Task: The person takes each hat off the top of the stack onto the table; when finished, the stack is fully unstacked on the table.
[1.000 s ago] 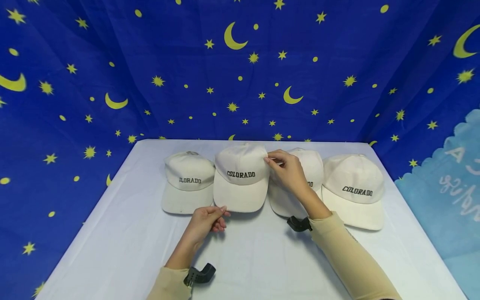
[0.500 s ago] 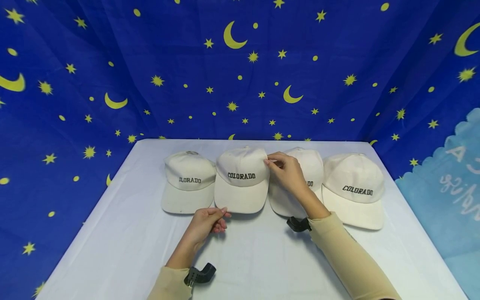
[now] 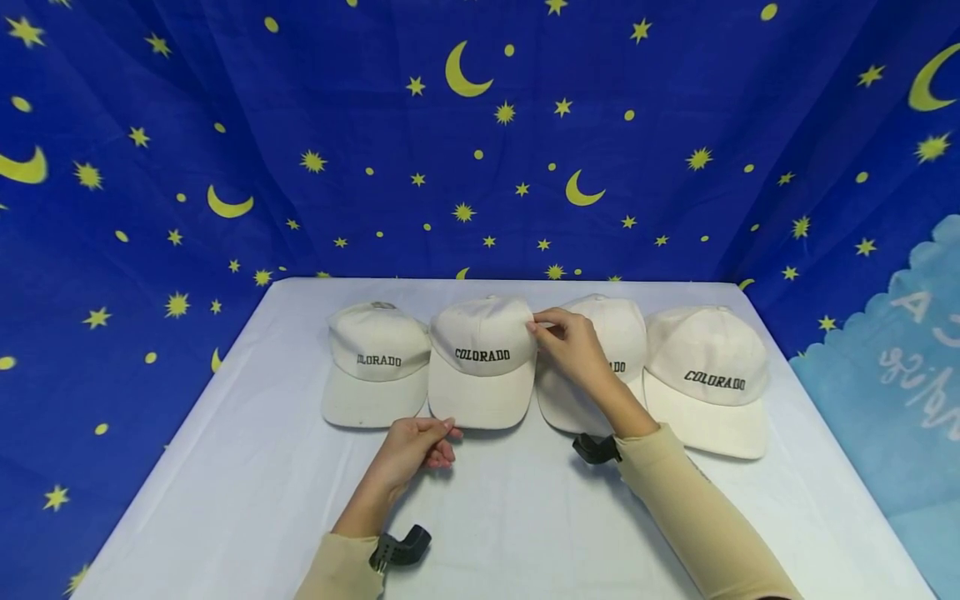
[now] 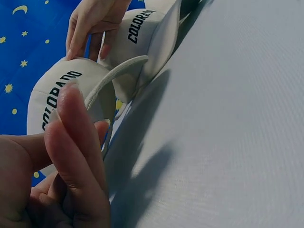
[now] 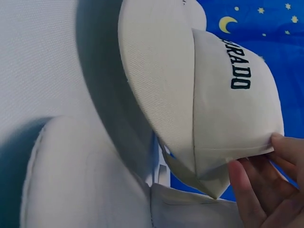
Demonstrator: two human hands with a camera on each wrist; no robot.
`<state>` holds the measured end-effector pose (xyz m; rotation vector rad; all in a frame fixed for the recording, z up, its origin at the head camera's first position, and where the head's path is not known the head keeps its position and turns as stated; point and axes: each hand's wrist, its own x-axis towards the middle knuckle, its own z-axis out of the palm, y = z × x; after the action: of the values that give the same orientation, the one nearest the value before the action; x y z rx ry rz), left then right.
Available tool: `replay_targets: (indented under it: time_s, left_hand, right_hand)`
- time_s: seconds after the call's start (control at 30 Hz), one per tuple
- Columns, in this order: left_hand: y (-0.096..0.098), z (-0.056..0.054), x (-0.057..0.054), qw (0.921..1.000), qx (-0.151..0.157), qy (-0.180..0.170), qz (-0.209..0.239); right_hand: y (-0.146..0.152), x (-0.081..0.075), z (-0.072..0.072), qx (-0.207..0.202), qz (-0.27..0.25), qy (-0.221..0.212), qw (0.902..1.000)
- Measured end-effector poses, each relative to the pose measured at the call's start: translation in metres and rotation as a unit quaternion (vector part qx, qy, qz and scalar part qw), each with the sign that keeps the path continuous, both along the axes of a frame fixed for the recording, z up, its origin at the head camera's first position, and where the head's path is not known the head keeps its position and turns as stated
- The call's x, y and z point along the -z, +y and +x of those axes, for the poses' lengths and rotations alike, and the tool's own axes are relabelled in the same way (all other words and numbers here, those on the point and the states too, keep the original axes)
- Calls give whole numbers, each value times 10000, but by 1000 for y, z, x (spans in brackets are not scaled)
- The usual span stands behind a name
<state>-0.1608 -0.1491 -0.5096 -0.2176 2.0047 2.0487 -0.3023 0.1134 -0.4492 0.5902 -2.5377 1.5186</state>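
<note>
In the head view a cream baseball cap [image 3: 482,392] lettered COLORADO faces me, second from the left in a row. My right hand [image 3: 573,346] pinches the right edge of its crown between thumb and fingers; the right wrist view shows the thumb on the cap's [image 5: 237,114] outside and the fingertips at its lower edge. My left hand [image 3: 416,446] pinches the front left of the brim, which its fingers [image 4: 71,142] partly cover in the left wrist view. The brim casts a shadow on the table.
A matching cap [image 3: 375,400] sits at the left, overlapping the middle one. On the right stand another cap [image 3: 615,321], partly behind my right hand, and a fourth cap [image 3: 705,417]. All rest on a white-covered table [image 3: 510,533] before a blue star-patterned cloth [image 3: 375,108].
The pinched cap has sunk slightly and its crown has tipped a little; both hands keep their grip and have barely moved. The other caps stay put.
</note>
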Motion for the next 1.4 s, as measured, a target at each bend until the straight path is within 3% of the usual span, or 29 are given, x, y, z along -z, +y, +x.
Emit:
replay_targets:
  time_s: [0.17, 0.37, 0.77, 1.4]
  left_hand:
    - [0, 0, -1, 9999, 36, -79, -71]
    - [-1, 1, -6, 9985, 84, -46, -543]
    - [0, -2, -7, 9943, 420, -39, -982]
    - [1, -6, -8, 9910, 669, -101, -1159]
  right_hand:
    - [0, -1, 0, -103, -115, -355, 9992]
    - [-2, -1, 2, -161, -67, -712, 9973]
    - [0, 2, 3, -130, 105, -621, 9979]
    - [1, 5, 2, -145, 153, -766, 9968]
